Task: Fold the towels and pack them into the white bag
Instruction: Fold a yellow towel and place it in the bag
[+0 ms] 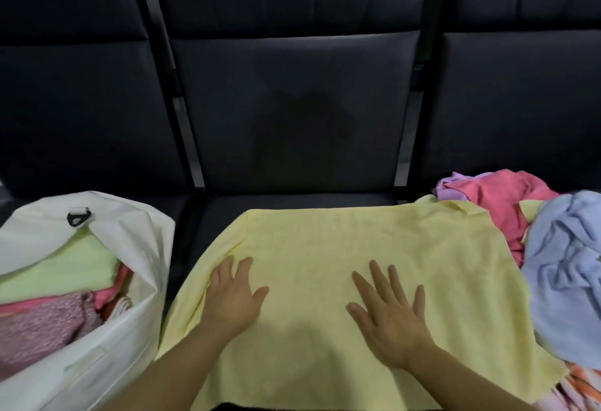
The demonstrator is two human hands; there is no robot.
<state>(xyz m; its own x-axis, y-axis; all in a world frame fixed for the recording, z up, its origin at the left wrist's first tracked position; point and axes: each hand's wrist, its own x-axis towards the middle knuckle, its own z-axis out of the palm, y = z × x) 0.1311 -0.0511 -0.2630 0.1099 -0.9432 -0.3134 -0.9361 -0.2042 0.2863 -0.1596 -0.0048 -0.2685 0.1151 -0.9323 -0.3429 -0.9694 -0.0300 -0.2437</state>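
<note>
The white bag (97, 329) runs off the left and bottom edges, its folded towels (48, 306) only partly showing. The blue towel (566, 280) is cut by the right edge. The yellow towel (325, 280) covers the seat beneath.

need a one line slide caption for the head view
Both hands, left hand and right hand, flat on a yellow towel beside the white bag.

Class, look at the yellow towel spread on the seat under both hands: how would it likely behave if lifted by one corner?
The yellow towel would probably hang limp, since its edges already drape over the seat front. It looks thin, so likely light. The left hand and right hand press it flat, suggesting it shifts or wrinkles easily.
</note>
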